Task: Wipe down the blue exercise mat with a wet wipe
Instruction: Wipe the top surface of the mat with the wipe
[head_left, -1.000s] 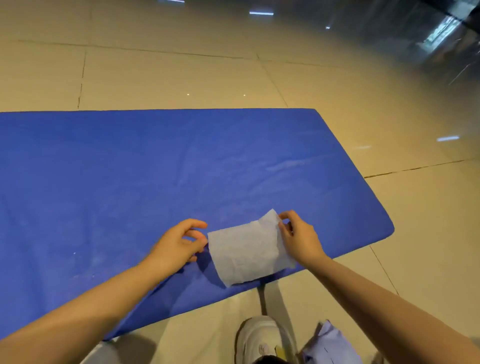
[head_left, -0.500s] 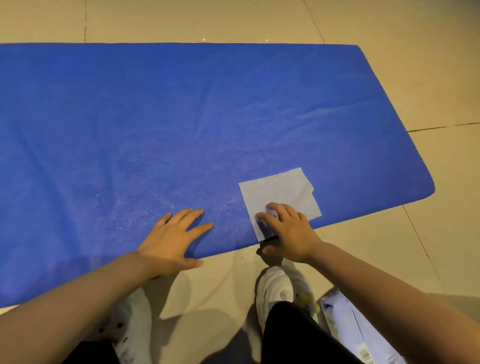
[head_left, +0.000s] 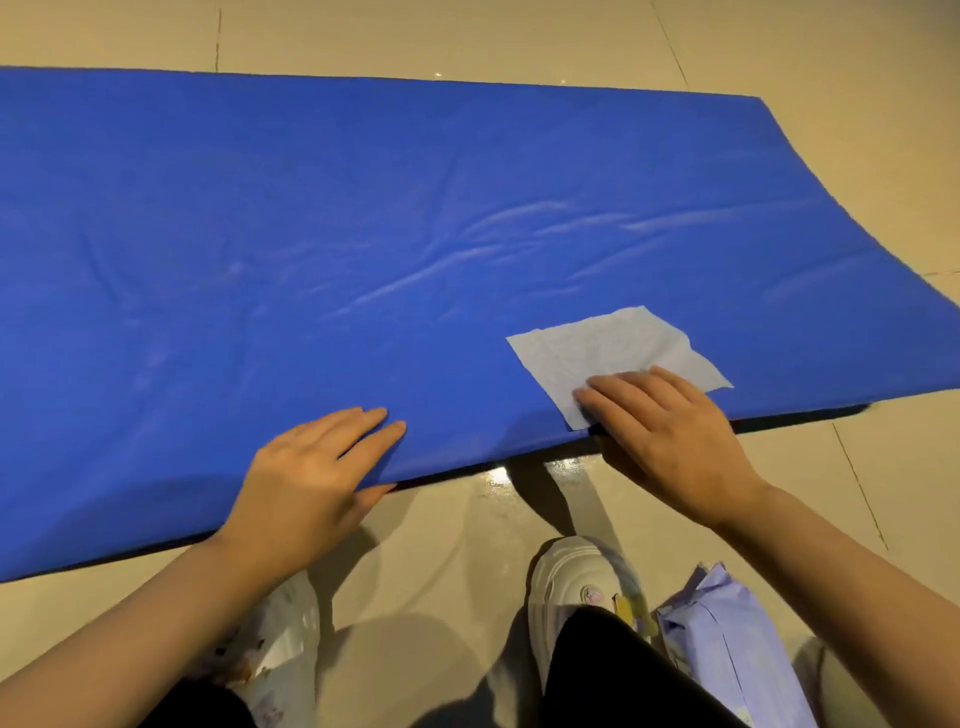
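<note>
The blue exercise mat (head_left: 415, 234) lies flat on the tiled floor (head_left: 857, 78). The right hand (head_left: 670, 436) presses the wet wipe (head_left: 597, 353) with straight fingers, near the mat's near right edge. The left hand (head_left: 306, 478) rests flat, fingers straight, steadying the near edge. The wiping seems just beginning; next should come a long stroke toward the far side.

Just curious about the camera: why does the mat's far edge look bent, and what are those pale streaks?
Head view: the wide-angle lens bows the blue mat; the streaks look like glare on creases or damp sheen; a bright reflection on the floor tile.
</note>
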